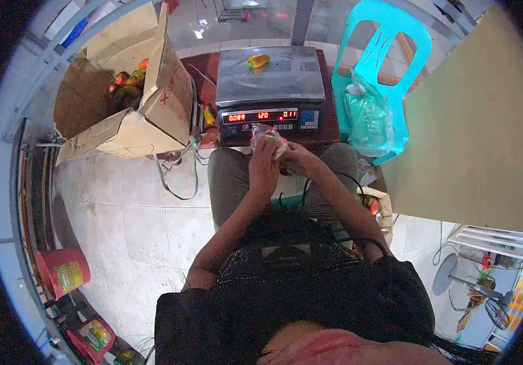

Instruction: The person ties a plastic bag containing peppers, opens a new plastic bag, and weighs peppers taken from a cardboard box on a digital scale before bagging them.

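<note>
A dark red table [206, 91] carries a digital scale [270, 88] — a yellowish pepper [209, 114] lies beside it on the left, and a yellow-orange pepper [258, 60] rests on its metal pan [292, 76]. The turquoise chair [397, 100] holds a green plastic bag [368, 120].

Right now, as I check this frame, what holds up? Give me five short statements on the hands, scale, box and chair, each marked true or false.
1. A single pepper lies on the scale. True.
2. The scale's display is dark. False: the display shows lit red digits.
3. The left hand holds clear plastic. True.
4. The right hand rests on the chair. False: the right hand is close beside the left; the chair stands farther right.
5. The cardboard box left of the scale contains vegetables. True.
</note>
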### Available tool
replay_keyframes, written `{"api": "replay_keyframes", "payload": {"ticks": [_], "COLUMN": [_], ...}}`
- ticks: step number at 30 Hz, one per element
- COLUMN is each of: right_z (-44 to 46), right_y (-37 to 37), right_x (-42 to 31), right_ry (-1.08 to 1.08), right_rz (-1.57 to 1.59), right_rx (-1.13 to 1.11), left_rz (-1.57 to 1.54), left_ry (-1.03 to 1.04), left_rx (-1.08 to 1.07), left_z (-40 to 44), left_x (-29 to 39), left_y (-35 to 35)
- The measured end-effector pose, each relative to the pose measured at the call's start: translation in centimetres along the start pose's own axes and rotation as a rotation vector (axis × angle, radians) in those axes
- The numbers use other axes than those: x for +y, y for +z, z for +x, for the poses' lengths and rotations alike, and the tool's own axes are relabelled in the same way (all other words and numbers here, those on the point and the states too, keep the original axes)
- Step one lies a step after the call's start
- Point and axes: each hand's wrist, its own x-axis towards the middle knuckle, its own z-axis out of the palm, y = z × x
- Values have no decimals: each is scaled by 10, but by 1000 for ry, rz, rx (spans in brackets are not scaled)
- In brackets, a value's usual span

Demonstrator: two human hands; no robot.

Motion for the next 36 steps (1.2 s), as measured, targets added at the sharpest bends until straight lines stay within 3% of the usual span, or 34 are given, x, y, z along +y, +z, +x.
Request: {"api": "replay_keyframes", "payload": {"ticks": [2, 4, 6, 9, 12, 18, 22, 27, 30, 33, 36], "right_z": [0, -14, -47, -40, -36, -37, -55, -52, -33, -47, -54], "right_y": [-6, 3, 40, 37, 51, 57, 71, 80, 63, 60, 79], "right_x": [13, 4, -40, -29, -22, -24, -51, -58, -29, -49, -67], "right_ry": [-337, -377, -104, -171, -253, -443, -385, -371, -485, -511, -316], "right_rz": [-193, -13, 538, 690, 819, 699, 792, 1014, 674, -376, -923], "right_rx": [-10, -33, -69, -91, 92, 124, 117, 121, 206, 439, 518], "left_rz": [-9, -9, 35, -44, -184, -404, -287, -657, -583, -367, -295], "left_ry": [-4, -4, -59, -164, -227, -242, -274, -392, -356, -287, -270], "left_rx": [51, 144, 111, 34, -24, -111, -9, -63, 23, 167, 267], "left_z": [-5, -6, -16, -26, -28, -33, -28, -35, -40, -27, -6], "left_x": [4, 11, -3, -11, 4, -4, 2, -23, -22, -11, -12], "left_y": [-2, -3, -2, 0, -3, 2, 5, 18, 15, -2, -14]}}
